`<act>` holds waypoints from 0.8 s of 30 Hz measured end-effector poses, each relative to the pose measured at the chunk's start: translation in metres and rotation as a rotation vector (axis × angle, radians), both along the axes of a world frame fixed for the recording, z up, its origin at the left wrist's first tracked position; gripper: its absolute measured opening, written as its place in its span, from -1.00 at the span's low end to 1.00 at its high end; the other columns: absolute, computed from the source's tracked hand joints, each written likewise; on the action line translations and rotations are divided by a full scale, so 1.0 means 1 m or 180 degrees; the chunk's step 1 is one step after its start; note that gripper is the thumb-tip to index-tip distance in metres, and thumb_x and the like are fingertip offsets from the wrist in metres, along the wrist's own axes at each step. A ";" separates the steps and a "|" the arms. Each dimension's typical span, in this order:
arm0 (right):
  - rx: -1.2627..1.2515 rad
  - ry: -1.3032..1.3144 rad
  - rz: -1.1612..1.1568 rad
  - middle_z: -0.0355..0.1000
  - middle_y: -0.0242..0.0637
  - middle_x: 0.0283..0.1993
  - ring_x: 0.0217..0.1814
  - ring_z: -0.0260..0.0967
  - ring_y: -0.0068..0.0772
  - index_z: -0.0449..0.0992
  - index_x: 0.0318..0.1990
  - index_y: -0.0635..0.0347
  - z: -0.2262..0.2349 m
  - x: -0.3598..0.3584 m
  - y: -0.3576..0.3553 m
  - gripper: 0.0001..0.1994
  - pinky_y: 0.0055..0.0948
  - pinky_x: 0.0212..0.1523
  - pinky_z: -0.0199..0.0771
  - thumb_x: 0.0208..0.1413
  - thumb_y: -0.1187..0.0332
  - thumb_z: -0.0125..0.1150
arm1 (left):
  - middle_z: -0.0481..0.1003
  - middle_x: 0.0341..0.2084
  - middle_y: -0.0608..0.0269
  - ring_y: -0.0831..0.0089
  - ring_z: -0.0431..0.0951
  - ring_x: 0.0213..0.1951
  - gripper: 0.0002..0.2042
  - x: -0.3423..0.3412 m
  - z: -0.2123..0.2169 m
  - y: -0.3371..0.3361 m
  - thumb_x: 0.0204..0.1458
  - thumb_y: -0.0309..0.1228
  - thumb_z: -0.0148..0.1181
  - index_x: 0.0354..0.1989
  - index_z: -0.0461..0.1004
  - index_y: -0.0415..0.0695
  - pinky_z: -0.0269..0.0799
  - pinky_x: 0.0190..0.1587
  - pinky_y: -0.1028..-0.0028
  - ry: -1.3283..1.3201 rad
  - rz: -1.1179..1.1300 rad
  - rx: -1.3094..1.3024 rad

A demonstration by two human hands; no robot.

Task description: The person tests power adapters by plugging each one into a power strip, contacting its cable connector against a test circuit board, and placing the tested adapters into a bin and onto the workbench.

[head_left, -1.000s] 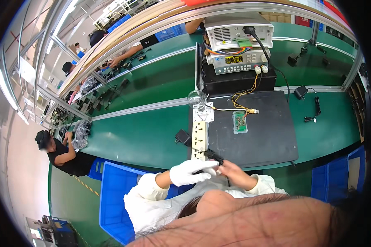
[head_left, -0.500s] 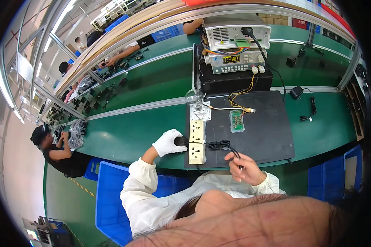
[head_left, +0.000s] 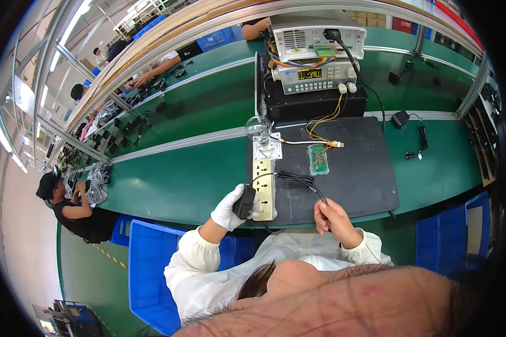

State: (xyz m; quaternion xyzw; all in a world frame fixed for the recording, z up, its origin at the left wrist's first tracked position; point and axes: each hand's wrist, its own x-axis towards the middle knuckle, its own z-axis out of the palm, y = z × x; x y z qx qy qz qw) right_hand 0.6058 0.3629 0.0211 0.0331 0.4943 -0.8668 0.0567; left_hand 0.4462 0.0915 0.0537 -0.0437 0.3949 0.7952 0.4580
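Note:
My left hand (head_left: 229, 211), in a white glove, is closed round a black power adapter (head_left: 244, 203) at the left side of a cream power strip (head_left: 263, 188). From the adapter a black cord (head_left: 298, 178), bundled in its middle, crosses the strip toward my bare right hand (head_left: 334, 218). The fingers of that hand pinch the cord near its end; the tip itself is hidden. Behind the strip, a clear glass bulb (head_left: 258, 128) stands on a white base plate (head_left: 268, 150). A small green circuit board (head_left: 319, 159) lies on the black mat (head_left: 354, 185).
Stacked test instruments (head_left: 315, 73) with wires stand at the back. Another adapter (head_left: 400, 118) with its cord lies on the green bench (head_left: 433, 168) to the right. Blue bins (head_left: 152, 264) flank me. A co-worker (head_left: 67, 205) sits at the far left.
My left hand has lifted and turned the adapter at the strip's side, so its long face now shows. The cord bundle has shifted upward, while my right hand still pinches the cord.

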 end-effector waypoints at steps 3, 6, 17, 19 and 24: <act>-0.0122 -0.0069 -0.0300 0.13 -0.44 -0.54 -0.60 0.05 -0.60 0.29 -0.30 0.15 -0.005 -0.003 -0.001 -0.73 -0.53 -0.57 0.22 0.40 0.19 -0.16 | 0.52 -0.22 0.07 0.24 0.55 -0.34 -0.74 0.007 0.014 0.013 0.17 -0.27 0.19 -0.04 0.41 -0.10 0.53 -0.27 0.28 -0.0082 0.0758 -0.0029; -0.1090 0.0083 -0.0298 0.09 -0.44 -0.50 -0.58 0.03 -0.58 0.27 -0.35 0.14 0.000 -0.007 0.005 -0.73 -0.55 -0.60 0.13 0.32 0.18 -0.15 | 0.46 -0.09 0.08 0.24 0.54 -0.26 -0.73 -0.008 0.008 0.008 0.11 -0.35 0.23 -0.06 0.33 -0.02 0.54 -0.20 0.29 0.0540 0.0411 0.0567; -0.2118 -0.0731 0.0728 0.19 -0.44 -0.38 -0.44 0.11 -0.58 0.40 -0.20 0.19 0.000 -0.035 -0.026 -0.73 -0.60 -0.51 0.15 0.33 0.16 -0.07 | 0.42 -0.12 0.31 0.47 0.49 -0.20 -0.70 -0.077 -0.029 0.052 0.09 -0.51 0.24 0.00 0.40 -0.10 0.52 -0.16 0.39 0.1930 0.1444 -0.0461; -0.2010 -0.0630 0.0803 0.21 -0.44 -0.36 -0.42 0.14 -0.59 0.42 -0.17 0.20 -0.003 -0.036 -0.027 -0.71 -0.61 -0.48 0.16 0.35 0.14 -0.07 | 0.43 -0.20 0.34 0.54 0.48 -0.20 -0.71 -0.081 -0.031 0.060 0.10 -0.49 0.25 0.00 0.41 -0.11 0.49 -0.15 0.44 0.2466 0.1337 -0.0933; -0.0608 -0.0364 0.0741 0.28 -0.51 -0.35 -0.38 0.18 -0.66 0.48 -0.09 0.21 0.013 -0.038 -0.023 -0.74 -0.61 -0.36 0.23 0.37 0.20 0.00 | 0.48 -0.19 0.27 0.55 0.48 -0.19 -0.68 -0.093 -0.047 0.073 0.07 -0.43 0.30 -0.01 0.43 -0.16 0.44 -0.10 0.52 0.3261 0.1042 -0.1950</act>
